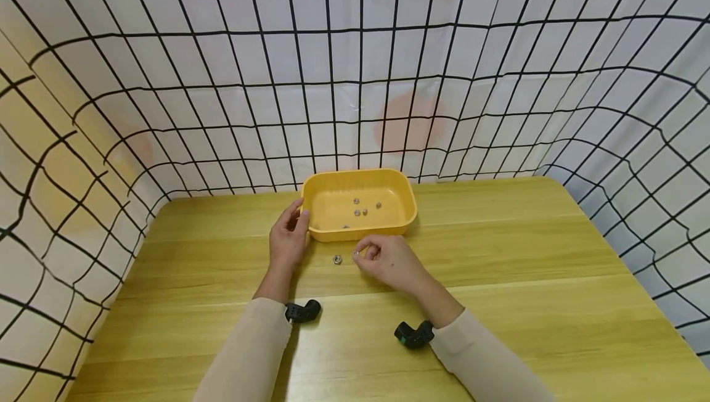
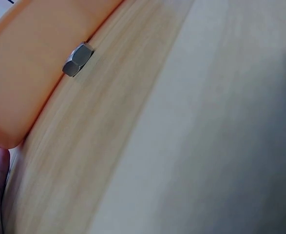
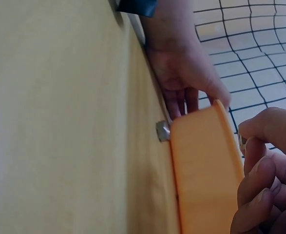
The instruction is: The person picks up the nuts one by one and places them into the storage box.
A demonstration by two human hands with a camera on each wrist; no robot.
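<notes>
My left hand (image 1: pixel 288 235) holds the left end of a yellow plastic tray (image 1: pixel 363 235), its thumb at the rim and its fingers against the outer wall. Between right thumb and index finger, my right hand (image 1: pixel 394 263) pinches a small metal nut (image 1: pixel 355 254) just in front of the tray; the right wrist view shows only the edge of this nut (image 3: pixel 242 141). On the table, left of the right fingertips, lies a larger hex nut (image 1: pixel 337 259), also visible in the left wrist view near the tray wall. Several small nuts (image 1: pixel 357 213) lie scattered inside the tray.
The wooden table (image 1: pixel 499 235) carries the tray near its back edge. Behind and at both sides hangs a white cloth with a black grid (image 1: pixel 344 100). A black wrist camera (image 1: pixel 304 311) sits on the left wrist, another camera (image 1: pixel 414 334) on the right.
</notes>
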